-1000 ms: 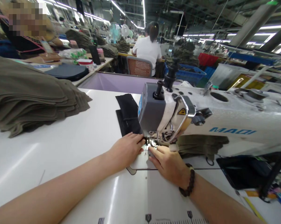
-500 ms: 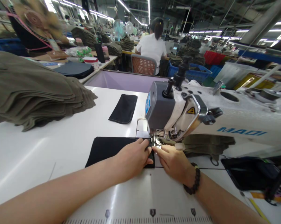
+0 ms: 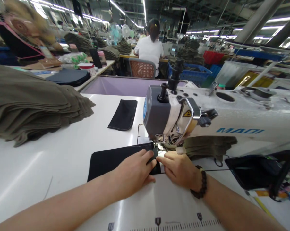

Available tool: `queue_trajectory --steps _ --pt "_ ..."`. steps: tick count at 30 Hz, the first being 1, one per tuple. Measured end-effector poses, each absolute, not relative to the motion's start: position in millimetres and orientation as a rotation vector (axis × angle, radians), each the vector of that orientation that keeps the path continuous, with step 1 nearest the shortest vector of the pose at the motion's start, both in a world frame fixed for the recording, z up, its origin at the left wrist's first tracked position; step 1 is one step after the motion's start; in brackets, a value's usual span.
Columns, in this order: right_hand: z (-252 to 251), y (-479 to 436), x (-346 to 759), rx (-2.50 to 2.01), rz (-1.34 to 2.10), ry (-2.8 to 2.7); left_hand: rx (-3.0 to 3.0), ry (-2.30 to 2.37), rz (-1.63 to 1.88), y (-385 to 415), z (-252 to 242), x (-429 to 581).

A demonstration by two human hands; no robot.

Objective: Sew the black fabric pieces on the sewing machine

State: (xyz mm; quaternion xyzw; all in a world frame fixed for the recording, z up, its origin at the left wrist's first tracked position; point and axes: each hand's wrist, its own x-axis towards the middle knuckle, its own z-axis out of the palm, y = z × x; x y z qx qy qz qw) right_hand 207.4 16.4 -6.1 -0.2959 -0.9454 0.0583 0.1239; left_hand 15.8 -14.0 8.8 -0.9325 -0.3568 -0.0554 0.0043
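Observation:
A dark piece of fabric (image 3: 111, 162) lies on the white machine table, its right end under the presser foot (image 3: 157, 146) of the sewing machine (image 3: 183, 115). My left hand (image 3: 137, 170) rests on that right end, fingers laid out over the cloth and pressing it down. Close beside it, my right hand (image 3: 180, 168) has its index finger stretched to the fabric's right edge, just in front of the foot; the other fingers bend loosely. Part of the cloth is hidden beneath my left hand and forearm. A smaller dark stitched piece (image 3: 123, 114) lies flat behind.
A tall stack of olive cloth pieces (image 3: 39, 102) stands at the left. More olive pieces (image 3: 207, 146) lie under the machine arm. A dark tray (image 3: 243, 171) is at the right. Beyond the lilac panel (image 3: 121, 85), a person in white (image 3: 149, 51) sits facing away.
The dark fabric has turned slightly, its left end swinging toward me so its far edge now slants. Both hands stay near the presser foot. The whole view has shifted a little.

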Motion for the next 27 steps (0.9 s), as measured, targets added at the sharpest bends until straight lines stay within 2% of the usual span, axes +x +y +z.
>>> queue_trajectory --steps 10,16,27 --pt "-5 13 212 -0.484 0.147 -2.814 -2.981 -0.945 -0.157 -21 -2 20" --pt "-3 12 212 -0.579 0.122 -2.847 -2.915 -0.966 -0.159 -25 -21 18" --pt "-4 14 208 -0.909 0.096 -2.796 -2.897 -0.965 0.04 -4 4 11"
